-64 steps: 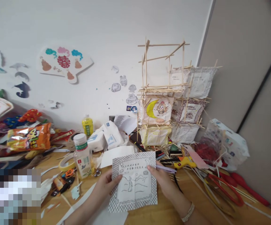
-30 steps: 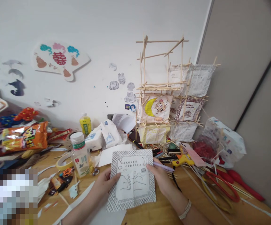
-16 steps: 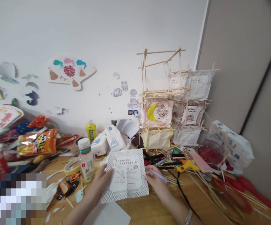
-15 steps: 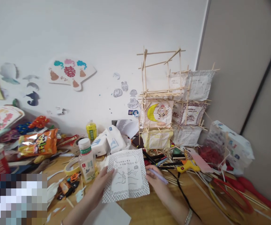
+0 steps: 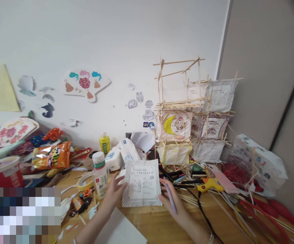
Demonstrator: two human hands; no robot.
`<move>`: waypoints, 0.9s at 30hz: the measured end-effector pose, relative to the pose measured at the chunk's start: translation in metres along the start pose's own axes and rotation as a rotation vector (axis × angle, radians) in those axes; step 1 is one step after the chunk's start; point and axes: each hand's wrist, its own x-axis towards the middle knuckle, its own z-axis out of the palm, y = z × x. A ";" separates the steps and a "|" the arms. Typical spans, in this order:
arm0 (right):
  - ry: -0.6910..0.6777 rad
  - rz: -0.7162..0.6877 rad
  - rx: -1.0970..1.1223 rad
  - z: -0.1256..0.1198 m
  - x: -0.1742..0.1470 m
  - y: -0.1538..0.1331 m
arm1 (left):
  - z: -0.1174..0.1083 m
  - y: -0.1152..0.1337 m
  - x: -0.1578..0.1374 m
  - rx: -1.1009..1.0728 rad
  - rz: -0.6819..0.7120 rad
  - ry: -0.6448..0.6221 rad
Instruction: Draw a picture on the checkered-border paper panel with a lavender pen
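A white sheet with a pen drawing [image 5: 143, 184] stands or leans just above the wooden table, its cross-hatched border and handwritten lines facing me. My left hand [image 5: 114, 193] is at its left edge, fingers spread and not closed round it. Whether the fingertips touch the paper I cannot tell. A light purple pen [image 5: 171, 198] lies in my right hand [image 5: 175, 206], held between thumb and fingers, with fingertips at the sheet's lower right edge. Below, a blank white sheet [image 5: 122, 228] lies flat on the table.
Behind stands a stick frame [image 5: 179, 106] with decorated panels. A plastic bottle [image 5: 99, 176], tape roll [image 5: 84, 181], snack bag [image 5: 51, 156] and red cup [image 5: 3, 173] crowd the left. A yellow glue gun [image 5: 210, 185], black cable [image 5: 200, 203] and plastic bag [image 5: 261, 162] lie right.
The drawn sheet has moved slightly away from me and looks more square-on. My left hand has loosened from its edge, fingers spreading. The pen has tilted more upright in my right hand.
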 end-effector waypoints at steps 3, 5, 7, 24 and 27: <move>-0.034 0.020 0.021 0.001 -0.003 0.005 | 0.002 -0.006 -0.008 0.110 0.141 -0.083; -0.042 0.019 0.010 0.001 -0.003 0.009 | 0.003 -0.008 -0.013 0.189 0.232 -0.130; -0.057 -0.004 -0.030 -0.001 -0.003 0.012 | 0.004 -0.007 -0.018 0.267 0.326 -0.178; 0.314 -0.415 -0.401 -0.028 -0.001 -0.033 | 0.010 0.022 -0.059 0.794 0.887 -0.489; 0.523 -0.319 -0.283 -0.044 -0.004 -0.048 | 0.011 0.016 -0.058 1.028 0.962 -0.382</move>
